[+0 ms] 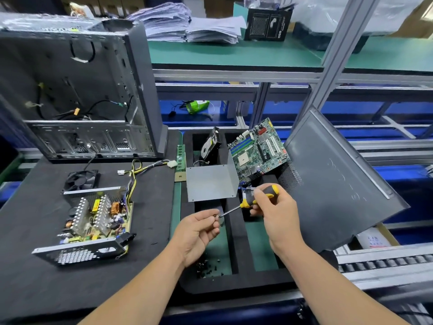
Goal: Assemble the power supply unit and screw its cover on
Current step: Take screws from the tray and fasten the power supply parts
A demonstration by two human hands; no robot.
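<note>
Both forearms enter from the bottom edge. Left hand (pixel 199 227): fingers curled, fingertips pinching a small dark screw (pixel 216 215). Right hand (pixel 274 207): wrapped around the yellow-and-black handle of a screwdriver (pixel 248 202); shaft slants down-left, tip meeting the screw at the left fingertips.

Beneath the hands: black foam tray (pixel 236 242) with green-floored compartments. Loose pile of dark screws (pixel 208 266) in the near-left compartment, just below the left wrist.

Left of the tray, on the dark mat of the tabletop (pixel 35 277): power supply unit (pixel 93 221), open-topped, circuit board, heat sinks and copper coil exposed; perforated metal wall faces the viewer. Its bundle of yellow and black wires (pixel 138 170) runs away from it to white connectors. A black fan (pixel 80 179) lies just behind the unit.

The grey metal cover (pixel 210 181) rests on the tray beyond the hands, well apart from the unit. Behind it: hard drive (pixel 210 144) standing tilted in a slot, and a green motherboard (pixel 257 148) leaning. A dark side panel (pixel 339 179) leans at right.

Far left: open computer case (pixel 82 90), upright. Paper stacks (pixel 187 24) on the upper shelf.
</note>
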